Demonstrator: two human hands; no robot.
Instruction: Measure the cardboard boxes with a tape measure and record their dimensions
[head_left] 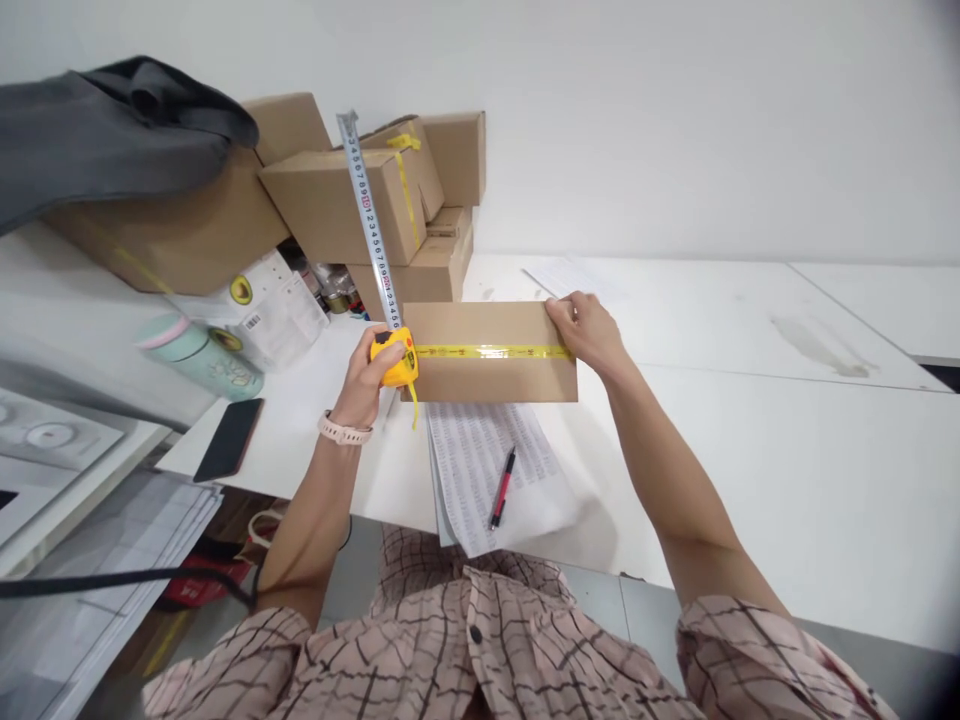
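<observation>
My left hand [367, 375] is closed around a yellow tape measure [395, 358]. Its metal blade [370, 220] sticks up and away toward the back boxes, and a yellow strap hangs from the case. A flat brown cardboard box [487, 385] with yellow printed tape along its middle is held above the table, its left end by the tape measure. At the box's right end, my right hand [589, 330] grips the upper corner with thumb and fingers. Below the box lie printed sheets [480, 470] with a red and black pen [503, 488] on them.
Stacked cardboard boxes [322, 200] stand at the back left, with dark grey cloth [135, 140] over one. A mint bottle [202, 355] and a black phone [229, 440] lie on the left of the white table [750, 460]. Another paper [562, 275] is near the wall.
</observation>
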